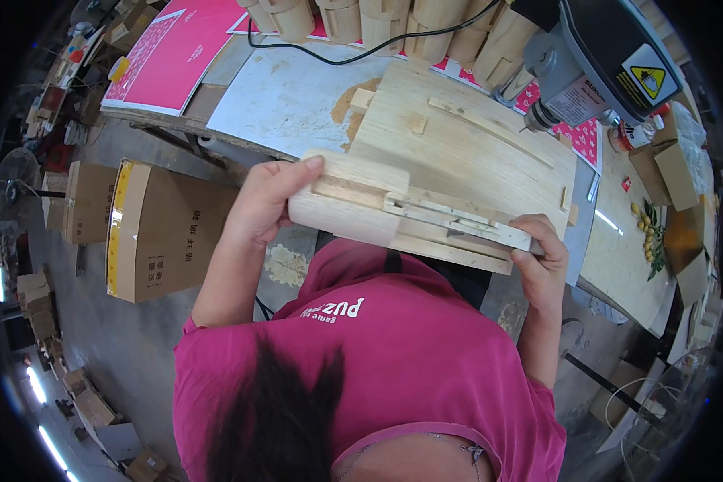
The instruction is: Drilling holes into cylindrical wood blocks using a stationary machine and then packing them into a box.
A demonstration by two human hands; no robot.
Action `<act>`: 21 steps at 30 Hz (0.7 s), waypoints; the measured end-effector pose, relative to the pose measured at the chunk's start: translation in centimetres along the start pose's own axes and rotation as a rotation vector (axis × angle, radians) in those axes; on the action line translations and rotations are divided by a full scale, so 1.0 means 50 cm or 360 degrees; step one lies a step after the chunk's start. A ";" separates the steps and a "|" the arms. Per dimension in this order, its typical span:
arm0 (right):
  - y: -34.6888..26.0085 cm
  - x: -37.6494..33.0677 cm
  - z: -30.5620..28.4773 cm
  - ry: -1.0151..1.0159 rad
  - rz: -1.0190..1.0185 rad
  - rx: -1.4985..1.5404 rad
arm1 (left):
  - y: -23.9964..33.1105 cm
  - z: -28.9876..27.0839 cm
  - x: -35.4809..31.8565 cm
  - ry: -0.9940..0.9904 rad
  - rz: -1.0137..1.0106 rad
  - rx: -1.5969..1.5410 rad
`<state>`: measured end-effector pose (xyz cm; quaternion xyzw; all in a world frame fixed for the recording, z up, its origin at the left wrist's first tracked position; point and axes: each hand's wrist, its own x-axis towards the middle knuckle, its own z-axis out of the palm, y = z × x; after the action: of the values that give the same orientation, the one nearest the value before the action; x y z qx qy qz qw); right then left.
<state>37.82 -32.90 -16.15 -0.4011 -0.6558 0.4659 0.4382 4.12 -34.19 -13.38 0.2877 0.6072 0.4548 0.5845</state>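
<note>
Head view: a workshop with a concrete floor, a cluttered table [297, 96] and a drill press [594, 72] over a plywood board [466, 145]. The left hand [269, 201] closes its grip on the rounded end of one wooden assembly [377, 209]; the right hand [542, 261] pinches its slatted end, just before the board's near edge. One cardboard box [165, 229] stands below.

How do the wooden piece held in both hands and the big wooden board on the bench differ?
The wooden piece is small, blocky and stepped, lifted off the bench between the left hand and right hand. The wooden board is far wider, thin and flat, lying on the bench under the drill press with small strips on it. Both are pale, unpainted wood.
</note>
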 end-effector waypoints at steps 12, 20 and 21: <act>0.054 -0.025 -0.042 0.0275 0.0045 -0.0070 | -0.070 0.111 0.040 -0.0860 0.0176 -0.0090; 0.131 0.013 -0.118 0.0567 0.0051 -0.0461 | -0.143 0.211 0.144 -0.0495 0.1699 0.1235; 0.136 0.023 -0.125 0.0565 0.0048 -0.0464 | -0.152 0.221 0.156 -0.0492 0.1702 0.1233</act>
<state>44.23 -28.56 -21.32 -0.5454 -0.6227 0.2949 0.4772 15.07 -28.11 -22.55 0.7988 0.4100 0.3847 0.2141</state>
